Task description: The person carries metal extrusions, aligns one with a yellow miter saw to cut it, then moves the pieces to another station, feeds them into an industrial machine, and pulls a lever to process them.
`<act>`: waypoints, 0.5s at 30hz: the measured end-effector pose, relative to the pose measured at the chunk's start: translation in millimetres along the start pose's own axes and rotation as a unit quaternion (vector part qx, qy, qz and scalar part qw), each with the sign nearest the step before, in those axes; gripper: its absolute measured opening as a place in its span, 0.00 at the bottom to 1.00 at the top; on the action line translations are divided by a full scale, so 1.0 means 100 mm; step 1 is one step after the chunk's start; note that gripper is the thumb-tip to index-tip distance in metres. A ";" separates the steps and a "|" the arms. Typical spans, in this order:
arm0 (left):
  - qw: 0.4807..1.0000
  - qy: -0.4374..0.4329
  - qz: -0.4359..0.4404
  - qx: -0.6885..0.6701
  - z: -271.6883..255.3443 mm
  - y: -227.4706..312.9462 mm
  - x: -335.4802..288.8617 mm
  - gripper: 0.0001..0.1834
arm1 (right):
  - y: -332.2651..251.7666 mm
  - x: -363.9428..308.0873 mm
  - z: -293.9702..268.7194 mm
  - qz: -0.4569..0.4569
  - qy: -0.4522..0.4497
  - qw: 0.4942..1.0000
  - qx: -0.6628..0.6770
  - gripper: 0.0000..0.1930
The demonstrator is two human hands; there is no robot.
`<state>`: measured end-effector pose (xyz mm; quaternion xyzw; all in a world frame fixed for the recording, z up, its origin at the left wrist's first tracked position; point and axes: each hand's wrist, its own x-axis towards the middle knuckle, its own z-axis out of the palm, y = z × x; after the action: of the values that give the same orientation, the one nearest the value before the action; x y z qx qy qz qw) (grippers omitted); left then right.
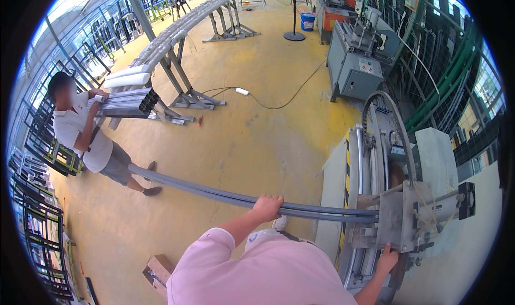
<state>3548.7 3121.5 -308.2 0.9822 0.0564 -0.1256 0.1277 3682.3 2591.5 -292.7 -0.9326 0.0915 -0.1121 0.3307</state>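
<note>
Long grey profile bars point(201, 187) run side by side across the middle, from near the co-worker's legs at the left into the machine at the right. My left hand point(267, 207) is wrapped over them from above, a little left of the machine. Their right ends reach the metal clamp housing of the machine point(394, 214). My right hand point(387, 260) is at the lower edge of that housing, one finger stretched up against the metal; the other fingers are partly hidden. What that finger touches is too small to make out.
A co-worker point(88, 128) stands at the left, holding a bundle of metal profiles point(126, 104) by a long rack point(179, 31). A cable point(284, 106) crosses the floor. A grey machine point(354, 64) and a fan stand point(294, 35) are farther off. A cardboard box point(158, 270) lies near me.
</note>
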 end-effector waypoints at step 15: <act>0.998 0.029 0.027 -0.043 -0.13 -0.29 0.39 0.24 | -0.48 0.20 0.22 0.041 0.019 0.998 -0.043 0.23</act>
<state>3585.1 3156.2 -313.2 0.9802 0.0390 -0.0913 0.1714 3712.3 2636.3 -275.2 -0.9390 0.1407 -0.1124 0.2931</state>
